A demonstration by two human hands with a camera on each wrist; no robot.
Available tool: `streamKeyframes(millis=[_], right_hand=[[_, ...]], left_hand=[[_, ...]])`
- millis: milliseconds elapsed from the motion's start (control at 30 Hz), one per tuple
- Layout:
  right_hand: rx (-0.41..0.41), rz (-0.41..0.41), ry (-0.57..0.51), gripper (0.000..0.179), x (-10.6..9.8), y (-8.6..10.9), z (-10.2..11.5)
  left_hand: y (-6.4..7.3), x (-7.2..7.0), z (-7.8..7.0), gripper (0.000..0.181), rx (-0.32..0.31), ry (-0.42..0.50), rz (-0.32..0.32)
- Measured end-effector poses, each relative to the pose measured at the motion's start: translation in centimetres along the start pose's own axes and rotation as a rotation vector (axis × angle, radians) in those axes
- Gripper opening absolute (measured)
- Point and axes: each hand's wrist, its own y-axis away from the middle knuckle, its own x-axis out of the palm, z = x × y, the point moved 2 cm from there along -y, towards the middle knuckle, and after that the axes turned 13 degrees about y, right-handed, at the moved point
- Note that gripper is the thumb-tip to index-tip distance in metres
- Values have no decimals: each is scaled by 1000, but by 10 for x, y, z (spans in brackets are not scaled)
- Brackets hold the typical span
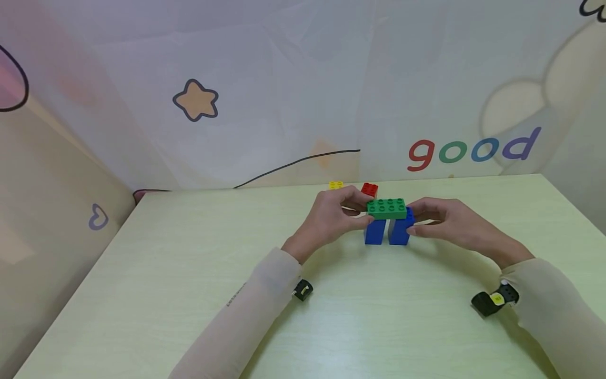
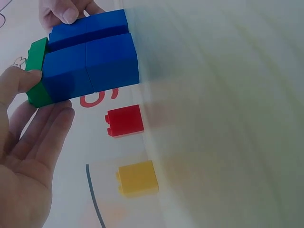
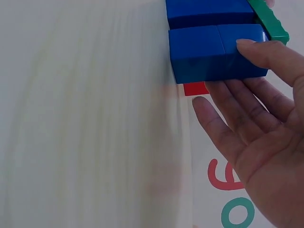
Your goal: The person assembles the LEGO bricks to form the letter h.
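Observation:
Two blue brick stacks stand upright side by side on the table, the left stack (image 1: 374, 233) and the right stack (image 1: 399, 232), with a narrow gap between them. Each shows a seam between two blue bricks in the wrist views. Across their tops lies a long green brick (image 1: 386, 209) with studs facing up. My left hand (image 1: 331, 213) pinches the green brick at its left end, thumb in front and fingers behind. With thumb and fingers, my right hand (image 1: 452, 221) holds the upper blue brick (image 3: 244, 59) of the right stack.
Behind the stacks, a red brick (image 1: 370, 190) and a yellow brick (image 1: 336, 185) stand near the table's back edge. A printed backdrop (image 1: 284, 105) with a star and the word "good" rises behind the pale table (image 1: 189, 273).

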Motion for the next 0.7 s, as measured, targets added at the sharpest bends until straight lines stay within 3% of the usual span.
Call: streamKeyframes(millis=[267,400,567,700], right_hand=[[-7,4,4,58,-3,2,4],[-39,-65,-25,59,-8,4,12],[-54,-171,-37,47,-9,4,21],[-39,-205,-37,43,-7,4,24]], left_hand=[[0,2,1,37,8,9,-4],[0,2,2,36,19,4,-7],[0,1,2,35,32,4,-6],[0,0,1,35,29,12,-3]])
